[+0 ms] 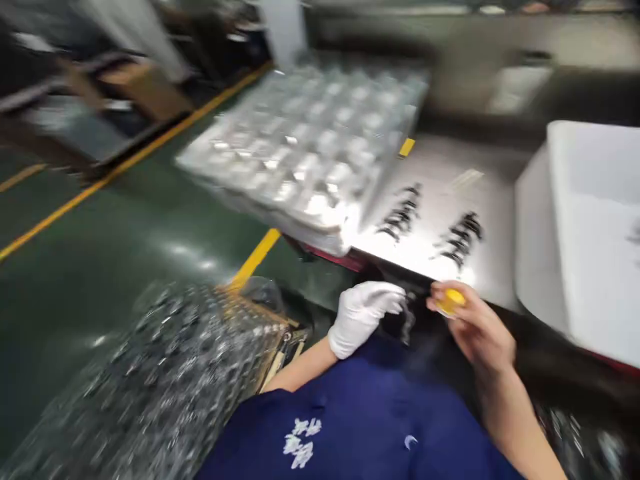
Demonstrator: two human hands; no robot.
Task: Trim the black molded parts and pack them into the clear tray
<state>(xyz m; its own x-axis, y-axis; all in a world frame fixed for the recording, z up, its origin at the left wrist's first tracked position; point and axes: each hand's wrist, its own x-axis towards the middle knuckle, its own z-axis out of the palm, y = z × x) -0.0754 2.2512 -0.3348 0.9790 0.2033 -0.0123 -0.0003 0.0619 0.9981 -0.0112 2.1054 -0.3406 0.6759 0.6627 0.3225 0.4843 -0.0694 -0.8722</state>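
Observation:
My left hand (364, 313) wears a white glove, and its fingers are pinched on a small dark part (407, 319) that I cannot make out. My right hand (475, 327) is bare, with a yellow cot (450, 300) on one fingertip, and its fingers curl close to the same dark part. Both hands hover at the near edge of a steel table (490, 220), above my blue shirt. Two rows of small black parts (403, 215) (460, 239) lie on the table beyond them. The whole picture is smeared by motion.
A stack of clear plastic trays (310, 147) sits at the table's left end. A white bin (590, 227) stands on the right. A bag of small dark parts (165, 380) rests at my lower left. Green floor with yellow lines (100, 180) spreads to the left.

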